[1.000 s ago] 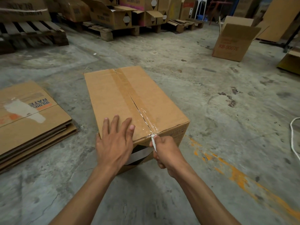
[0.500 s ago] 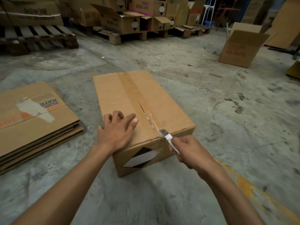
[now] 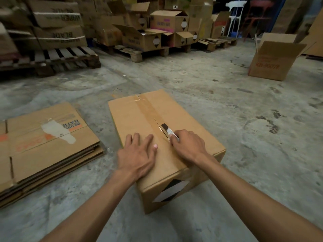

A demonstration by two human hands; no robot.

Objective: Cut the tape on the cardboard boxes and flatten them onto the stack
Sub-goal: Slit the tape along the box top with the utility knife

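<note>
Warehouse interior, stained concrete floor (image 3: 218,95); background row of wooden pallets (image 3: 66,58) carrying stacked and open cartons, from ten o'clock round to one o'clock. Stack of flattened boxes (image 3: 45,147): at nine o'clock, lying flat on the floor, printed top sheet with a torn white patch, near the sealed carton but not touching it. Left hand (image 3: 138,154): palm down on the carton top at its near left part, fingers spread and straight, pressing, nothing held. Cardboard box (image 3: 139,119): centre of view, closed, on the floor; brown tape (image 3: 148,107) along the centre seam, slit open at the near portion, intact toward twelve o'clock. Knife (image 3: 167,131): pale, blade tip in the seam at the end of the slit. Right hand (image 3: 188,145): just right of the seam, fingers curled round the knife handle. Open box (image 3: 272,62): at two o'clock, well apart, flaps up, red lettering. White plastic chair (image 3: 236,16): at one o'clock, far background.
</note>
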